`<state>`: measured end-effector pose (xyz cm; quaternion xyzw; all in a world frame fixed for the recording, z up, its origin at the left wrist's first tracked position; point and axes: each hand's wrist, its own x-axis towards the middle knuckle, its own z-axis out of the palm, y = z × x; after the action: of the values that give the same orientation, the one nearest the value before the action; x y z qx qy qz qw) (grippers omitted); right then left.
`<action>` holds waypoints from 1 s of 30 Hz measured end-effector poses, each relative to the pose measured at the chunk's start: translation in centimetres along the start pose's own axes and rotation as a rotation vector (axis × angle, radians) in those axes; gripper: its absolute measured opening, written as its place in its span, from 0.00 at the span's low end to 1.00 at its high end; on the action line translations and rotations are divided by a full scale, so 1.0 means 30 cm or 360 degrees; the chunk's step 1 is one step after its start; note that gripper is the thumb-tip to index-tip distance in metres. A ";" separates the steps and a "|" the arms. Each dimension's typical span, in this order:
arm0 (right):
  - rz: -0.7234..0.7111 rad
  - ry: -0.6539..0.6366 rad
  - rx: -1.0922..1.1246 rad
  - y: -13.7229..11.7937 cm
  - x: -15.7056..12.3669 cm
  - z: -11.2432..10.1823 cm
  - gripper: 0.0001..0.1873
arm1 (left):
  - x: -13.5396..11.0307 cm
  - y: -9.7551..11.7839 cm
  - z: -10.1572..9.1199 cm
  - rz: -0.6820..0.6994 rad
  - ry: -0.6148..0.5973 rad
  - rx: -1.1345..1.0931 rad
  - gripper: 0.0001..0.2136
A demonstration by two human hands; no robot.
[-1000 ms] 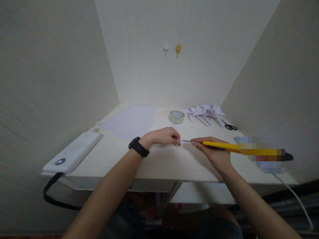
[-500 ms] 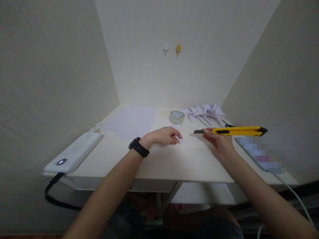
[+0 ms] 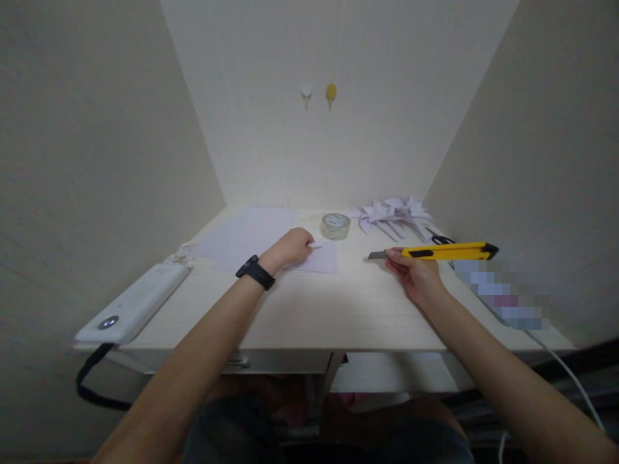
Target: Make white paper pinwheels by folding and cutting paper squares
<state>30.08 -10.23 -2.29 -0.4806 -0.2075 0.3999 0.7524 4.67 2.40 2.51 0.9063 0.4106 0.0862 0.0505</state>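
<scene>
My right hand (image 3: 416,274) is closed round a yellow utility knife (image 3: 447,251), with its blade out and pointing left above the desk. Fingers pinched together, my left hand (image 3: 294,246) holds a small white piece of paper (image 3: 316,245); its exact shape is hard to make out. Under that hand lies a white paper sheet (image 3: 325,259), partly covered by the fingers. Larger white paper (image 3: 246,229) spreads behind and to the left. A roll of clear tape (image 3: 335,227) stands on the desk between the two hands, farther back.
Several paper pinwheels (image 3: 394,216) lie at the back right, beside black-handled scissors (image 3: 441,239). A blurred-out phone-like device (image 3: 498,296) with a cable rests at the right. A white box-like device (image 3: 133,306) with a black strap sits at the left edge of the desk (image 3: 309,322).
My left hand has moved left and back with the small paper piece, over the sheet. More of the sheet shows beside it. My right hand keeps the knife in much the same pose.
</scene>
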 end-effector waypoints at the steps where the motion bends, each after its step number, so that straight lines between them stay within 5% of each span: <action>1: -0.0004 0.0001 -0.0002 0.000 0.001 0.000 0.09 | 0.010 -0.010 0.002 -0.0007 0.0022 0.0097 0.11; 12: -0.0058 0.0010 0.0018 0.011 0.008 -0.002 0.10 | 0.053 0.015 0.058 -0.0086 0.0337 0.0424 0.11; 15: -0.0069 0.0009 0.0018 0.015 0.012 -0.004 0.10 | 0.034 0.049 0.077 0.0061 0.0393 0.0390 0.15; 20: -0.0048 0.0005 0.0023 0.013 0.013 -0.005 0.09 | -0.032 0.096 0.122 0.0498 0.0168 0.0240 0.18; 30: -0.0029 -0.0010 0.0072 0.003 0.003 -0.005 0.10 | -0.236 0.227 0.101 0.0842 0.0131 0.0186 0.19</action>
<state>30.20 -10.22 -2.44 -0.4604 -0.2051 0.3990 0.7661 5.70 -7.46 -0.16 0.9792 0.1656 0.1092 -0.0429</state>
